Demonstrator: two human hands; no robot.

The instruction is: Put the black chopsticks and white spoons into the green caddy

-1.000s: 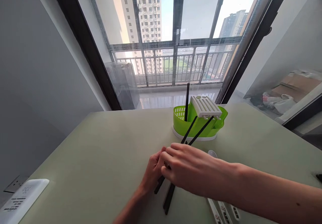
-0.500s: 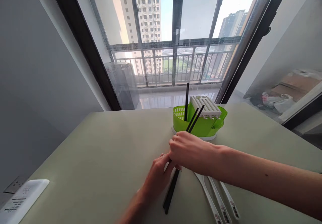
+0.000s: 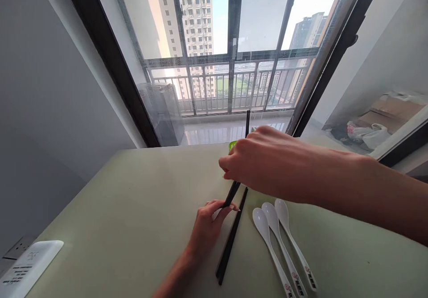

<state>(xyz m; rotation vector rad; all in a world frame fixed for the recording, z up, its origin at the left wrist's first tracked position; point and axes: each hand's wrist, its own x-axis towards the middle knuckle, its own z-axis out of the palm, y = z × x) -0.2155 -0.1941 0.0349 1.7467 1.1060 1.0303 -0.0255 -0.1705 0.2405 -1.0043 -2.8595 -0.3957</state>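
Right hand (image 3: pixel 254 166): you've lifted it off the table since a second ago; fingers pinched around black chopsticks (image 3: pixel 233 192), now in front of the green holder (image 3: pixel 232 145).
Left hand (image 3: pixel 209 226): resting on the table; fingertips loosely curled at the chopsticks' lower ends.
Remaining chopstick (image 3: pixel 230 244): flat on the table (image 3: pixel 133 209); beside three white spoons (image 3: pixel 281 240), now uncovered.

Table (image 3: pixel 133 209): chopsticks (image 3: pixel 230 244), spoons (image 3: pixel 277 240), remote (image 3: pixel 23 266)

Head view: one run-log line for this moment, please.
right hand: holds black chopsticks, lifted | left hand: at their lower tips | table: black chopsticks pair, three white spoons
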